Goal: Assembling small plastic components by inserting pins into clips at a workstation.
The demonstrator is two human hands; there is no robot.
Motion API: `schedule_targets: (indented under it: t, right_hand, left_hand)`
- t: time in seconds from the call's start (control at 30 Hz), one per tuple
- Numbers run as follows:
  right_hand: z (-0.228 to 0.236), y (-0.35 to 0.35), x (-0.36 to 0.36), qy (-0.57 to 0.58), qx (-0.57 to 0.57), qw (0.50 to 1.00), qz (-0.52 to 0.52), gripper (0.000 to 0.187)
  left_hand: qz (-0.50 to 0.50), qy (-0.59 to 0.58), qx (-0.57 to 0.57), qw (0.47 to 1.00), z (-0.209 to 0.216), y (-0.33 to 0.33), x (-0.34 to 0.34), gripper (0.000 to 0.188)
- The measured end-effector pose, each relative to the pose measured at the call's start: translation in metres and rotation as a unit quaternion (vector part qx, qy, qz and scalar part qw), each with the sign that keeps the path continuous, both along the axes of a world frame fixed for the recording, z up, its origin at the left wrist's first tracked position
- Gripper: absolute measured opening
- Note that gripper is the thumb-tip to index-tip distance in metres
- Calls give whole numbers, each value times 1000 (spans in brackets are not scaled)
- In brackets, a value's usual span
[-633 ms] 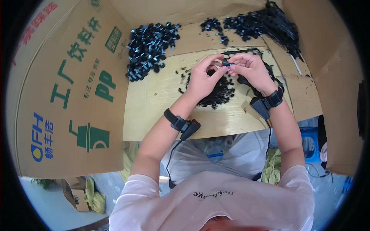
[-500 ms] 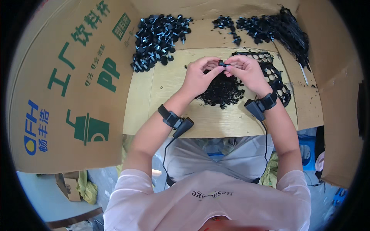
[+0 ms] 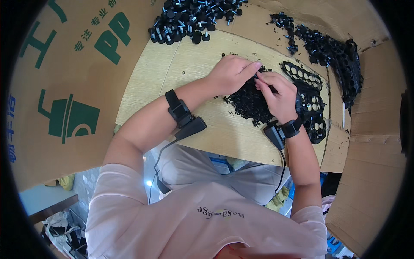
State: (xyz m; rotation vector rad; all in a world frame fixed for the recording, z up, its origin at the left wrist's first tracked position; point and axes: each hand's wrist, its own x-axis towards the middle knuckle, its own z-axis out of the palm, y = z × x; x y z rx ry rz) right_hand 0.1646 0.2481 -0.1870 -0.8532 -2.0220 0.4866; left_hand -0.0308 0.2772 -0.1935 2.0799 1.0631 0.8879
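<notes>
My left hand [image 3: 235,74] is closed above the tabletop, its back turned up and the thumb laid toward my right hand. What its fingers hold is hidden. Close beside it, my right hand [image 3: 279,94] pinches with thumb and forefinger at a small dark bit between the hands, too small to make out. Under and in front of both hands lies a pile of small black rubbery scraps [image 3: 251,105]. Right of my right hand is a black sheet with rows of round holes [image 3: 312,103]. Each wrist wears a black strap with a small corded device.
Many black round-headed bolts [image 3: 189,21] are heaped at the far left. More black pieces [image 3: 312,43] and another holed black sheet [image 3: 347,69] lie far right, near a thin white rod [image 3: 343,114]. Cardboard walls [image 3: 375,172] stand around the wooden board [image 3: 189,60].
The whole view has shifted and turned. Half a second ago both hands' fingertips held a small black part with a shiny tip; now the left hand is turned over it and the part is hidden.
</notes>
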Motion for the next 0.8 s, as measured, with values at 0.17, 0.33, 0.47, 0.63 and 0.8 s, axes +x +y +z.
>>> schedule_targets:
  t: [0.17, 0.33, 0.47, 0.63, 0.8]
  right_hand:
    - [1, -4, 5, 58, -49, 997, 16, 12]
    - [-3, -7, 17, 186, -195, 963, 27, 16]
    - [-3, -10, 16, 184, -244, 952, 30, 18]
    - [-6, -10, 15, 153, -222, 963, 30, 23]
    - [-3, -6, 14, 139, -185, 972, 30, 28]
  left_hand:
    - [-4, -112, -12, 994, 1, -9, 9, 23]
    - [-18, -147, 153, 977, -2, -11, 13, 24]
    - [-20, -137, 131, 982, -4, -9, 10, 18]
    - [-35, -68, 130, 989, -3, -6, 5, 33]
    - [-26, -109, 1, 994, -2, -9, 3, 34]
